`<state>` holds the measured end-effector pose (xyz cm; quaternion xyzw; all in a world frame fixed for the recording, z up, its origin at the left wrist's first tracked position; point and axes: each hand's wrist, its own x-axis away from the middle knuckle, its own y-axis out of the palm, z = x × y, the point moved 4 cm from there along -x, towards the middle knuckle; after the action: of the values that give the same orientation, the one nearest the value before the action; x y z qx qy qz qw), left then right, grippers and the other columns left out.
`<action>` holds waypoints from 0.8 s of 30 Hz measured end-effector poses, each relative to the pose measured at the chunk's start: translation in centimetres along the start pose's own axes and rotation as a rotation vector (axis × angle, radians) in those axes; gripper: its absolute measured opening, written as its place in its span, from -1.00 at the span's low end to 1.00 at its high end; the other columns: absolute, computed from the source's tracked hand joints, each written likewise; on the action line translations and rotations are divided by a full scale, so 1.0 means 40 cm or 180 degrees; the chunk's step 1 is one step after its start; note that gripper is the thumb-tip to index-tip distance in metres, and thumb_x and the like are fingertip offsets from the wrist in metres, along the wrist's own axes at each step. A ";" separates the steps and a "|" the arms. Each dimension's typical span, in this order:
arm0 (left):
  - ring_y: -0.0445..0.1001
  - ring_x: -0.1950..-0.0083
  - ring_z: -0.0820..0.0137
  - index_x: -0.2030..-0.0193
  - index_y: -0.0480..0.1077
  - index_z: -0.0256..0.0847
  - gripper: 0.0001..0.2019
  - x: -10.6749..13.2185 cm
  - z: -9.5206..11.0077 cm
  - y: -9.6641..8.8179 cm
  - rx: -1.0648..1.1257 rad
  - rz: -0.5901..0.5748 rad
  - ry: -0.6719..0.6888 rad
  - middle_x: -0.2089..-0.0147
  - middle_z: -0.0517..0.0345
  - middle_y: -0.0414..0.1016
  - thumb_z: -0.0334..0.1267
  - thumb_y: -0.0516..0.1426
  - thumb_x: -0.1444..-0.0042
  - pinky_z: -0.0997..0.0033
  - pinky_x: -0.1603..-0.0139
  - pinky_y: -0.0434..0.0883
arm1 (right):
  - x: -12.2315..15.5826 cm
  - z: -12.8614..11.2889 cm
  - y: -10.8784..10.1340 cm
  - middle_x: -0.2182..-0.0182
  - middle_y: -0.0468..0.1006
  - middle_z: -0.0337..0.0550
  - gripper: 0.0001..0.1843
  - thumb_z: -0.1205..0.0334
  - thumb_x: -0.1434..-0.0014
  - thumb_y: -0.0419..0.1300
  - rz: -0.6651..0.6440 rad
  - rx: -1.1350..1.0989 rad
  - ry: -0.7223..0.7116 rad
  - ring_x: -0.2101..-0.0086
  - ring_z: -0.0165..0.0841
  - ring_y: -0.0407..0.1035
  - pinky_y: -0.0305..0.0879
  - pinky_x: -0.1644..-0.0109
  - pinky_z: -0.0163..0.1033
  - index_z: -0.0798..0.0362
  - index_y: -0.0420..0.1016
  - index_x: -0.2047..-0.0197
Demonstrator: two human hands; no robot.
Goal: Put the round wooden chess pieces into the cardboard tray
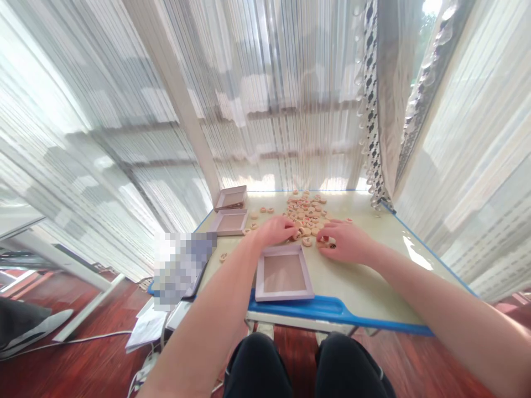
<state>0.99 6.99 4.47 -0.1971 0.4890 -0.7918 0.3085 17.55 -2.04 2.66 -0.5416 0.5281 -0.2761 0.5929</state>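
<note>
A pile of round wooden xiangqi pieces [307,210] with red and dark characters is spread over the middle of the table. My left hand [277,229] is at the pile's near left side, its fingertips closed on a piece [298,234] with dark marking. To the right, my right hand [346,241] rests low on the tabletop, fingers curled round pieces [322,243]; its fingers partly hide them. One loose piece [307,241] lies between the hands. Below the left hand sits a shallow pale box [307,276], with no pieces in it.
Two more shallow boxes, a nearer one [213,225] and a farther one [219,200], stand at the table's left. Scattered pieces [254,216] lie beside them. The pale tabletop [365,287] has a blue edge [327,305]. Sheer curtains [282,127] hang behind; papers [145,329] lie lower left.
</note>
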 end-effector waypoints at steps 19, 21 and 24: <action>0.44 0.22 0.36 0.21 0.55 -0.14 -0.72 -0.014 -0.049 -0.011 -0.0478 0.0501 0.0023 0.19 0.13 0.55 -0.23 0.05 -0.01 0.45 0.21 0.34 | -0.028 0.047 0.037 0.22 0.54 -0.10 -0.72 0.13 -0.24 0.07 0.0502 -0.0129 0.0550 0.16 -0.17 0.34 0.28 0.06 -0.07 -0.06 0.62 0.21; 0.44 0.28 0.39 0.22 0.56 -0.12 -0.73 -0.012 -0.047 -0.004 -0.0480 0.0339 0.0081 0.24 0.16 0.55 -0.16 0.07 -0.03 0.47 0.25 0.34 | -0.028 0.051 0.040 0.22 0.55 -0.11 -0.74 0.16 -0.21 0.09 0.0412 -0.0132 0.0628 0.15 -0.16 0.34 0.28 0.05 -0.06 -0.06 0.63 0.26; 0.44 0.29 0.40 0.25 0.56 -0.12 -0.73 -0.013 -0.043 -0.001 -0.0478 0.0305 0.0108 0.26 0.18 0.55 -0.09 0.09 -0.04 0.49 0.25 0.34 | -0.028 0.053 0.038 0.22 0.56 -0.12 -0.79 0.15 -0.17 0.14 0.0405 -0.0186 0.0691 0.13 -0.16 0.34 0.29 0.05 -0.07 -0.05 0.61 0.29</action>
<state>0.30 8.49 3.74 -0.1825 0.5610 -0.7405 0.3220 18.81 0.11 1.29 -0.4909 0.6303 -0.2794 0.5326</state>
